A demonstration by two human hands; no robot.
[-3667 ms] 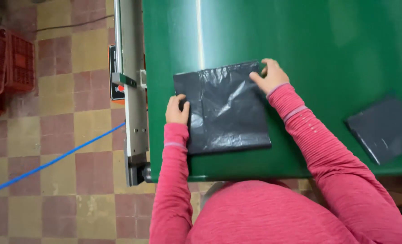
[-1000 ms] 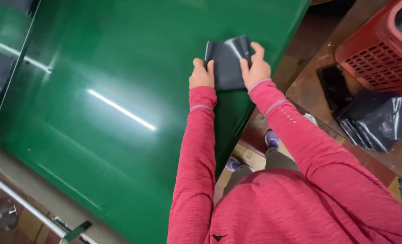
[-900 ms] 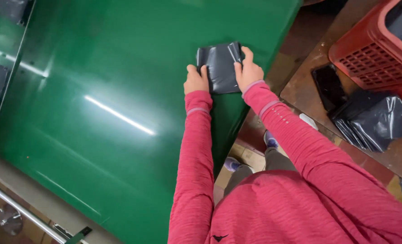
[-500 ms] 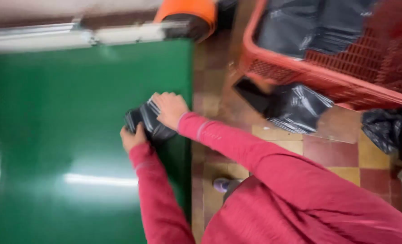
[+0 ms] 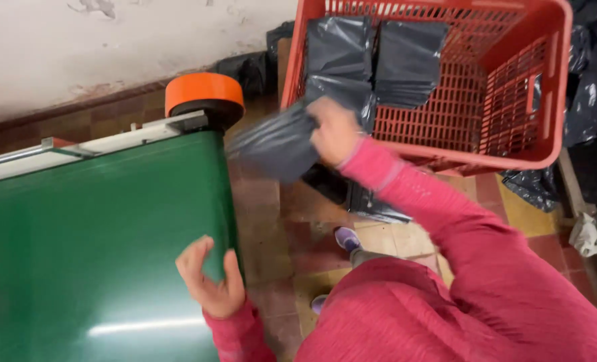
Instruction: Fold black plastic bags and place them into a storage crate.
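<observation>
My right hand grips a folded dark grey plastic bag and holds it in the air between the green table and a red plastic crate. The bag is blurred. Inside the crate stand other folded dark bags, upright against its far wall. My left hand hovers at the green table's right edge, fingers apart and curled, holding nothing. Both arms wear pink sleeves.
An orange roller cap sits at the table's far corner beside a metal rail. Loose dark bags lie on the tiled floor under the crate, more at the right. A white wall runs behind.
Earlier both hands folded the bag on the green table. Now my right hand has lifted it off toward the red crate, and my left hand has let go.
</observation>
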